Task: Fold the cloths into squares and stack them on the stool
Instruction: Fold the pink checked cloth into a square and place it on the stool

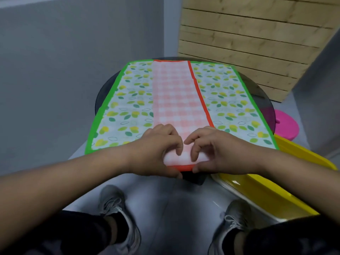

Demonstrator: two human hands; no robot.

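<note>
Two cloths lie on the round dark worktop, one on top of the other. Landmark for all positions: the pink checked cloth. It is folded into a long narrow strip with an orange border along its right edge and across its near end, running from the far side of the worktop toward the person, its near end overhanging the worktop edge. Under it, spread flat and showing on both sides of it, is the leaf-print cloth with a green border. Left hand rests on the near end of the pink checked cloth, thumb under the orange hem and fingers curled on top: grip pinching the near left corner. Right hand mirrors it at the near right corner, thumb at the hem, fingers bent onto the fabric: grip likewise pinching the cloth. The two hands nearly touch at the fingertips over the strip's middle. Right of the pink checked cloth, beyond the worktop rim, sits a pink stool, nothing visible on it. Nearer the person, also to the right, a yellow bin stands on the floor. Below the strip's near end, two grey shoes on the grey floor.
</note>
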